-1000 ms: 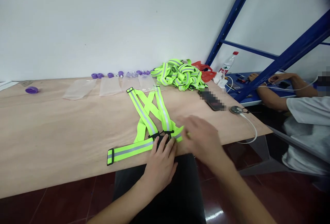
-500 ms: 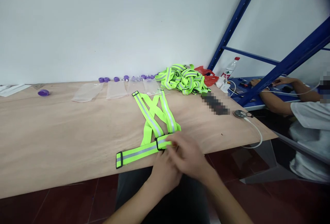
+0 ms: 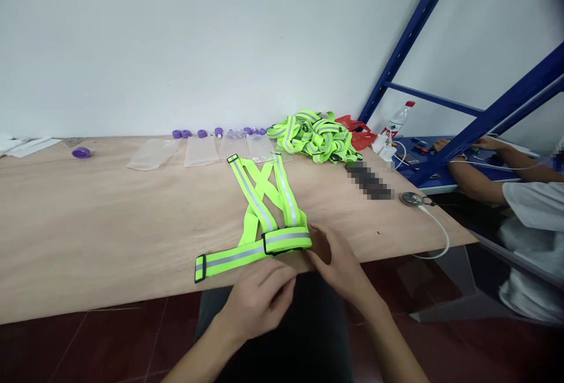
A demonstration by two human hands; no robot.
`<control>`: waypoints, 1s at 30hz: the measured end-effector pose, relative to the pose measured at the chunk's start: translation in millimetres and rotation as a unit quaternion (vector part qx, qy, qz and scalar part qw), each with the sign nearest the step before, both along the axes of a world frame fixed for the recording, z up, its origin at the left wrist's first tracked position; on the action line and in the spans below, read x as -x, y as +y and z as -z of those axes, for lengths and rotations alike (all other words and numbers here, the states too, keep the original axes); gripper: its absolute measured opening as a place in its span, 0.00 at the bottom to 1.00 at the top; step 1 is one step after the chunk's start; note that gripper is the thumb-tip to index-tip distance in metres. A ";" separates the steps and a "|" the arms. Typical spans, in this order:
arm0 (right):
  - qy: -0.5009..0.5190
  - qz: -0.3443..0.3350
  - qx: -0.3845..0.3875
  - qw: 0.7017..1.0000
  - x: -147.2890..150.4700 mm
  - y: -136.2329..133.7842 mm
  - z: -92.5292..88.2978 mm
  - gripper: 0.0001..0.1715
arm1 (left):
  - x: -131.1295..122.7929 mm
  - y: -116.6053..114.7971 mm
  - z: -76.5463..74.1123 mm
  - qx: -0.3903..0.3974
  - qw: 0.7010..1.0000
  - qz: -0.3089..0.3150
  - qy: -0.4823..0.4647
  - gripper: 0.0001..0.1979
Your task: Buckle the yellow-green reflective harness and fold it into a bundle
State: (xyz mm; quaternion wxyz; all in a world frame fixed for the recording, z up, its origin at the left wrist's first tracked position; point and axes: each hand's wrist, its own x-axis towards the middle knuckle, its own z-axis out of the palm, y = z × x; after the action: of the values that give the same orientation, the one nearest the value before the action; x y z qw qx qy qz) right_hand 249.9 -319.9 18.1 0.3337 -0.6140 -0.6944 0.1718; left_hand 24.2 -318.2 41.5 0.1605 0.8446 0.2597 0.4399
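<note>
A neon-yellow reflective harness point(image 3: 238, 259) with grey stripes lies on the wooden table, its straps crossed. Its waist belt runs along the table's front edge, with a black buckle at the left end. Toward the right, the belt is folded back on itself through a second black buckle. My left hand point(image 3: 262, 298) hovers just below the belt near the middle, fingers curled in, with nothing visible in them. Beside the belt's folded right end is my right hand point(image 3: 339, 262), thumb and forefinger apart and holding nothing.
A heap of similar reflective straps point(image 3: 315, 136) sits at the back by a red plastic bag point(image 3: 359, 136). Clear bags point(image 3: 200, 151) and several purple rolls lie along the wall. Right are a pixelated dark object point(image 3: 369, 180), a round device with a white cable point(image 3: 412, 198), and a co-worker's arms point(image 3: 480, 183).
My hands have separated: the left moved left and down, the right moved right off the belt. The belt's folded right end is now uncovered. The view shifted slightly.
</note>
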 end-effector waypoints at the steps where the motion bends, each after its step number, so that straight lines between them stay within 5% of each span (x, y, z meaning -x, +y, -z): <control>1: 0.012 -0.009 0.004 1.000 0.9 2.7 -1.1 0.27 | 4.3 4.5 -1.4 0.001 1.000 -0.029 0.005 0.11; 4: 0.049 -0.022 0.007 0.999 3.4 9.4 -1.5 0.29 | 13.4 21.4 0.1 0.034 0.992 -0.082 0.086 0.21; 9: 0.071 -0.003 -0.007 0.997 9.3 15.6 2.5 0.29 | 18.3 34.7 15.0 0.093 0.983 -0.041 0.156 0.21; 17: -0.129 0.026 -0.129 0.983 13.6 15.5 16.4 0.27 | 22.0 29.8 27.0 0.094 0.985 -0.063 0.128 0.17; 23: -0.233 -0.064 -0.268 0.933 5.9 15.8 11.6 0.21 | 26.9 33.8 31.3 0.078 0.989 -0.057 0.107 0.15; 30: -0.262 -0.125 -0.252 0.923 -6.6 18.6 8.9 0.24 | 28.4 34.3 32.6 0.058 0.990 -0.061 0.110 0.14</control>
State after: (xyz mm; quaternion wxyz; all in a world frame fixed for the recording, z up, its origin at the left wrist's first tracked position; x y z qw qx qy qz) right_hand 256.5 -301.3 9.2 0.2595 -0.4411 -0.8485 -0.1349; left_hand -4.3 -283.8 8.9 0.1525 0.8600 0.3515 0.3371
